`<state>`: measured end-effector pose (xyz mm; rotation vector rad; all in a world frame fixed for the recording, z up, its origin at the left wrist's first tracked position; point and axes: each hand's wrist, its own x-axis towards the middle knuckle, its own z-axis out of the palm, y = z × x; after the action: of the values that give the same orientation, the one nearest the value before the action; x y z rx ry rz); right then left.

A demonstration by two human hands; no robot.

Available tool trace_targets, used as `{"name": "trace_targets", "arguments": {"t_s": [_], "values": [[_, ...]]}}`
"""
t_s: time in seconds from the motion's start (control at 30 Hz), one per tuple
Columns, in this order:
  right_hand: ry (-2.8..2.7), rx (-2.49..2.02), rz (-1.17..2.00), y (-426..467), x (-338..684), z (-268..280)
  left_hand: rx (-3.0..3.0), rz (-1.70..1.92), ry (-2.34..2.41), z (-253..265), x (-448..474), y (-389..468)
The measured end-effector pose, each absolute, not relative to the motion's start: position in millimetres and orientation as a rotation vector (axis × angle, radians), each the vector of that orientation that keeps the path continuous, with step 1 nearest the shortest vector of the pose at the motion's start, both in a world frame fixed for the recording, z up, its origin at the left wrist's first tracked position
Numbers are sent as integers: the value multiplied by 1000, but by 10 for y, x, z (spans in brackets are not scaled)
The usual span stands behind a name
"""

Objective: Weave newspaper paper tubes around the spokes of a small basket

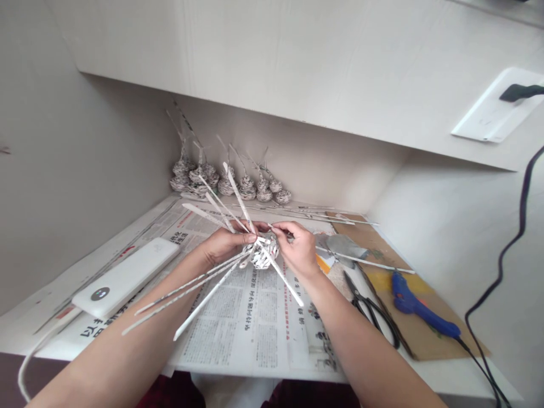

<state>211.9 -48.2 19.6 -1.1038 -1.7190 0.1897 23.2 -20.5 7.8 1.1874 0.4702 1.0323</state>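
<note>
— Woven ball (pixel 261 255), is that what's in the hands?

— Yes, a small ball of rolled newspaper strips, held just above the newspaper (pixel 250 323) at the middle of the table. At nine o'clock from it lies a white power bank (pixel 127 276).

— Which hand has it?

— Both. The left hand (pixel 223 245) cups it from nine o'clock, fingers curled shut around its side. The right hand (pixel 300 246) sits at three o'clock, fingertips pinched closed on one strip at the ball's top edge. The ball lies between the two, touching both.

— And those long paper strips (pixel 195 292)?

— They fan out from the ball; the longest run toward seven and eight o'clock over the left forearm, others point to eleven and twelve, one to five.

— Anything to the right?

— Scissors (pixel 374 309) at four o'clock, then a blue glue gun (pixel 420 311) on cardboard (pixel 425 340). Finished balls (pixel 229 181) line the back wall at twelve.
</note>
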Motion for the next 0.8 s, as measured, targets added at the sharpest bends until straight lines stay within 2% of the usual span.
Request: {"name": "trace_targets", "arguments": {"t_s": [0.57, 0.8], "values": [[-1788, -1090, 80, -560, 2154, 330, 1210, 1068, 526, 84, 166, -172], [-1860, -1046, -62, -674, 2146, 475, 1350, 1235, 676, 58, 100, -44]]}}
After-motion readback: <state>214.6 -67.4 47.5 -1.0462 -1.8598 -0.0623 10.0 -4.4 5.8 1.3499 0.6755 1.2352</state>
